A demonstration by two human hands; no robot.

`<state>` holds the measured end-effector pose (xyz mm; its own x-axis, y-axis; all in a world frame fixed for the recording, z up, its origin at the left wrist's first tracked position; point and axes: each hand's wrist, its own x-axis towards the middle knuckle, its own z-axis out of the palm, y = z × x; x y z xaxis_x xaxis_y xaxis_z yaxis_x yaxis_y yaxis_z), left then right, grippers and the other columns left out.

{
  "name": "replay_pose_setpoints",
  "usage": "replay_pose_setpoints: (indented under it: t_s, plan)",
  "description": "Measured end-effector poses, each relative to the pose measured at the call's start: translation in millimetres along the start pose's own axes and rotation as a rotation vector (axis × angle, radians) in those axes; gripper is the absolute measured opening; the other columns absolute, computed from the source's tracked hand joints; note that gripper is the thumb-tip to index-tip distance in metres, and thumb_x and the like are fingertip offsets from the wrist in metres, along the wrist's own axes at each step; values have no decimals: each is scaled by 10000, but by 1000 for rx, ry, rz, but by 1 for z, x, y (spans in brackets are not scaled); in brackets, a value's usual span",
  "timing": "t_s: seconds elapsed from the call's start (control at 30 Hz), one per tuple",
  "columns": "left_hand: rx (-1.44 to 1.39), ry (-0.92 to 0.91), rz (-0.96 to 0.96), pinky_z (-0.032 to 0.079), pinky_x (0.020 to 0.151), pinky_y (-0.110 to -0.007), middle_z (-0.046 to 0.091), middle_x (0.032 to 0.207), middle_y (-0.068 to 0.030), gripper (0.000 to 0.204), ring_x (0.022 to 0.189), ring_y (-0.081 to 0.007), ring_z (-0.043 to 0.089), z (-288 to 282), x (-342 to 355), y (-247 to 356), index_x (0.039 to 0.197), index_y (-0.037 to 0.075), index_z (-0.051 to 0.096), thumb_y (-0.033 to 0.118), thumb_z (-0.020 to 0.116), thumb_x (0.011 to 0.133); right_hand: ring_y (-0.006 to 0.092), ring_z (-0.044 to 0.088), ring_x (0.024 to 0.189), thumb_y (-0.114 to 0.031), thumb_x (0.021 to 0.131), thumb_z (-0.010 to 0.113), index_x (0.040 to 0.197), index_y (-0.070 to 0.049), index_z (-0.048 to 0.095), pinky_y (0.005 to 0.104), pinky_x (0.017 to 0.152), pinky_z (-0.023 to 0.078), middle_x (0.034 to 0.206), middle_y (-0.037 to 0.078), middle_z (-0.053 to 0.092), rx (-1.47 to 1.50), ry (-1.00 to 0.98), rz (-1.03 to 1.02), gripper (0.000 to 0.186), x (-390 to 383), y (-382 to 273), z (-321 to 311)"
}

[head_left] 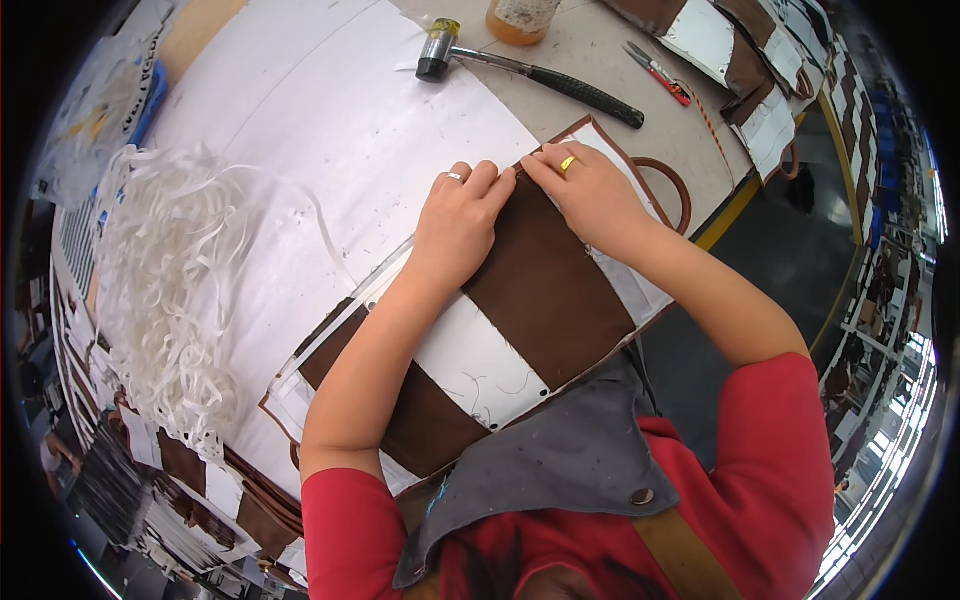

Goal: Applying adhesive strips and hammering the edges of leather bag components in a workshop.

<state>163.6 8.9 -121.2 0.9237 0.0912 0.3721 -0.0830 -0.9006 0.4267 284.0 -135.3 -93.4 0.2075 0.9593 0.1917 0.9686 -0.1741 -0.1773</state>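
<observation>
A brown and white striped bag panel [560,290] lies aslant before me, its near side against my grey apron [540,450]. At its far edge my left hand [462,218] is closed, fingertips pinching the brown border. My right hand [592,195] pinches the same edge just to the right, the fingertips of both hands almost touching. A narrow white strip [330,328] runs along the edge to the left of my left hand. Beyond my right hand a brown looped handle [680,190] sticks out from the panel. What lies under my fingertips is hidden.
A tangled heap of white tape [175,300] covers the table's left side. At the far side lie a hammer [540,75], a jar of amber liquid [522,20] and red-handled snips [660,75]. More brown and white panels [720,50] are stacked far right, near the table's edge.
</observation>
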Motion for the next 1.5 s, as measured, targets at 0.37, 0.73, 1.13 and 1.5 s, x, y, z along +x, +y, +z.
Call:
replay_pose_setpoints:
  t_s: [0.37, 0.73, 1.13, 1.5]
  plan:
    - [16, -10, -2, 387, 639, -311, 503, 839, -54, 406, 735, -214, 477, -2, -1, 3, 1040, 49, 604, -54, 518, 656, 260, 542, 938, 26, 733, 524, 1011, -32, 560, 356, 816, 444, 1013, 96, 562, 48, 49, 159, 287, -4, 20, -20]
    - [-337, 63, -509, 456, 692, -366, 558, 816, -102, 145, 790, -282, 552, -15, -6, 9, 925, 43, 623, 44, 575, 788, 263, 511, 1115, 51, 770, 510, 1148, -110, 573, 343, 896, 460, 1117, 105, 551, 184, -17, 25, 416, -10, -8, -2]
    - [171, -7, 12, 404, 631, -303, 512, 810, -43, 337, 722, -201, 504, -13, -16, 1, 974, 44, 619, -17, 544, 651, 238, 524, 1061, -15, 719, 528, 1149, -91, 559, 332, 879, 453, 1075, 79, 563, 58, -12, 96, 438, -5, -15, 0]
    - [125, 9, -54, 399, 626, -318, 513, 828, -56, 331, 736, -214, 500, -11, -18, 3, 1003, 73, 609, -7, 530, 692, 250, 550, 985, -5, 743, 518, 1035, -59, 567, 381, 877, 434, 1031, 89, 585, 35, 40, 19, 301, 10, -7, -11]
